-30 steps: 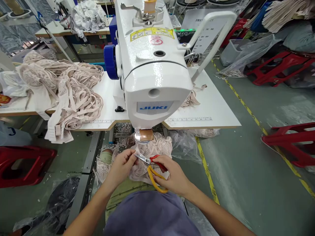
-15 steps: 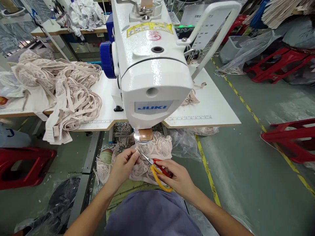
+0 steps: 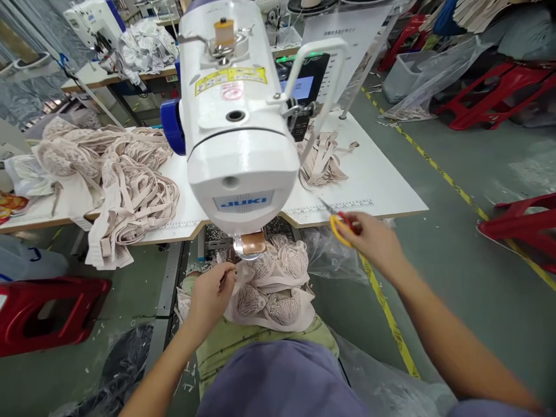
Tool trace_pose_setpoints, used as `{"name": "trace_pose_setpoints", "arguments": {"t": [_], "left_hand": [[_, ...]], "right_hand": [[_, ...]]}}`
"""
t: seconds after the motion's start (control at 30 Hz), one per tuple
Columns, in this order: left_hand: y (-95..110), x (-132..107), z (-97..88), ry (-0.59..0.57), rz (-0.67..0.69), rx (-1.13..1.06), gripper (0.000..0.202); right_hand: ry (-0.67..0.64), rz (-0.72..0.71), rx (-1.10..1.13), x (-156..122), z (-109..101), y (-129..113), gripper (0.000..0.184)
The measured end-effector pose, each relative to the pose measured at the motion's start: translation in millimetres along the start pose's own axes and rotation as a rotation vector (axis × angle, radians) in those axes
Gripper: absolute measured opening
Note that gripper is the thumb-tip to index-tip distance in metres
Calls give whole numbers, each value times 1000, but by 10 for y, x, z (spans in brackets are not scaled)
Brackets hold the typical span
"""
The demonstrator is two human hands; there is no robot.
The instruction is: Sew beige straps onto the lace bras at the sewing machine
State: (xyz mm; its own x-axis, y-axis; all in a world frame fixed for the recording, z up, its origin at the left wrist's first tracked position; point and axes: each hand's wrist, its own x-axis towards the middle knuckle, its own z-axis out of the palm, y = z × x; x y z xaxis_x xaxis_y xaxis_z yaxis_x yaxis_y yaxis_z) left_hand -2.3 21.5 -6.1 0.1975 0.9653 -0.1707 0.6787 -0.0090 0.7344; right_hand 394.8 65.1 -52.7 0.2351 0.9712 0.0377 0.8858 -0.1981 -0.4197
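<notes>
My left hand (image 3: 212,292) is closed, pinching the edge of a beige lace bra (image 3: 282,307) that lies over my lap. Just behind it, more lace cups rest under the front of the white sewing machine (image 3: 243,156). Off to the right, my right hand (image 3: 376,240) grips scissors (image 3: 340,229) with red and yellow handles. Their blades point up and left over the front edge of the white table (image 3: 369,174). A heap of beige straps (image 3: 324,159) lies on the tabletop beyond the blade tips.
Left on the table is a pile of beige bras and straps (image 3: 134,197), partly hanging over the edge. A paper sign (image 3: 339,40) stands behind the machine. Red stools (image 3: 47,313) flank the workplace. Plastic bags (image 3: 332,255) hang below the table's right side.
My right hand has carried the scissors away from the bra, up and right to the table edge. My left hand still holds the bra. The view has shifted, showing more straps.
</notes>
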Motion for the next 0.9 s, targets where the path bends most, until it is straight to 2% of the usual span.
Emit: {"name": "trace_pose_setpoints", "arguments": {"t": [0.03,0.1,0.17,0.2,0.27,0.3,0.33,0.37,0.4,0.43,0.5,0.53,0.6,0.67,0.73,0.8,0.9], "left_hand": [[9,27,-47,-72,-11,-30,29],[28,86,-155,-222,-21,-86,32],[41,133,-251,-293,4,-27,32],[46,148,-281,-282,30,59,31],[66,154,-279,-207,84,250,26],[85,146,-244,-160,116,330,25],[111,131,-189,-117,165,388,25],[145,110,-118,-90,231,420,25],[184,83,-39,-73,308,437,27],[225,52,43,-63,392,460,29],[310,-12,192,-53,529,478,32],[354,-39,252,-46,554,457,32],[444,-69,335,-25,509,347,31],[536,-64,379,-27,375,123,33],[608,-34,391,-15,206,-107,37],[633,7,372,48,97,-213,42],[567,69,305,142,67,-90,35]], "right_hand": [[60,-19,-52,234,-32,77,45],[57,-83,-148,592,-83,169,43],[76,-154,-162,709,-107,132,42],[113,-177,-117,657,-105,58,41],[177,-211,72,352,-70,-187,40],[124,-218,210,126,-35,-345,36],[-3,-258,341,-123,10,-514,32],[-217,-359,447,-372,64,-688,31],[-406,-468,524,-603,125,-856,35],[-530,-534,588,-799,187,-1012,50],[-619,-564,765,-1065,303,-1263,72],[-618,-524,886,-1135,347,-1354,74],[-549,-335,1130,-1177,392,-1477,63],[-460,-98,1268,-1126,377,-1553,48],[-385,40,1284,-1012,323,-1612,35],[-343,42,1264,-849,261,-1664,31],[-280,-31,1152,-551,200,-1710,27]]}}
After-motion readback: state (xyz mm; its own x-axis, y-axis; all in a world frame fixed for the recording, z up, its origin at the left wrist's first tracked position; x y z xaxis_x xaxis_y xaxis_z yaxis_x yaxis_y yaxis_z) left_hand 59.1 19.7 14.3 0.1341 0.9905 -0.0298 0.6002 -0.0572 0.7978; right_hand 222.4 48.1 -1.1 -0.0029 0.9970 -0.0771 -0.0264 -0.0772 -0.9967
